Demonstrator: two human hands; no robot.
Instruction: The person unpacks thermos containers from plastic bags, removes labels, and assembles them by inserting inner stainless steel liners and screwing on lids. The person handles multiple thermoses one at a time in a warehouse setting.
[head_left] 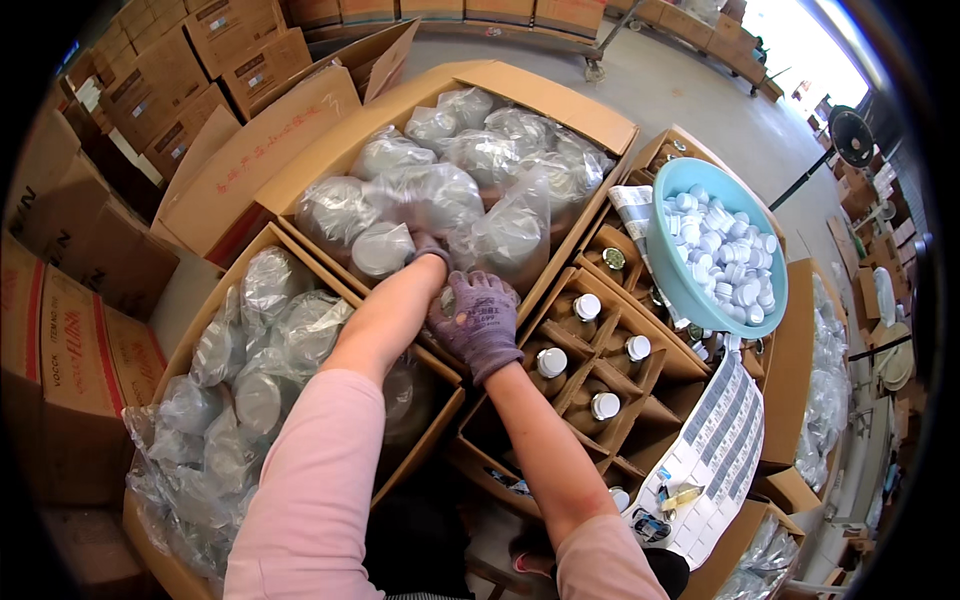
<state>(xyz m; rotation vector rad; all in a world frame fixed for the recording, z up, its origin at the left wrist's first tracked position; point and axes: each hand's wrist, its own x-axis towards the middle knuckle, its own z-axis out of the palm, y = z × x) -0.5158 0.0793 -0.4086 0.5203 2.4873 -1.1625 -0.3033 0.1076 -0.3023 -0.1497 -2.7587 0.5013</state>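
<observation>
Both my hands wear purple-grey gloves at the near edge of an open carton (610, 130). Clear jar-like containers in plastic bags (400, 205) fill it. My left hand (430, 247) reaches in among the bags, its fingers mostly hidden. Beside it, my right hand (475, 318) is closed, with bent fingers at a bagged container (512, 235); what lies inside its grip is hidden. To the right stands a divided carton (655, 385) of bottles with white caps (605, 405). Another carton (440, 425) of bagged containers (262, 400) is below my left forearm.
At right, a light blue basin (660, 255) full of white caps (735, 255) rests on cartons. A sheet of labels (715, 440) lies over the divided carton's right side. Stacked boxes (150, 90) stand at left. A black fan (851, 137) is at far right.
</observation>
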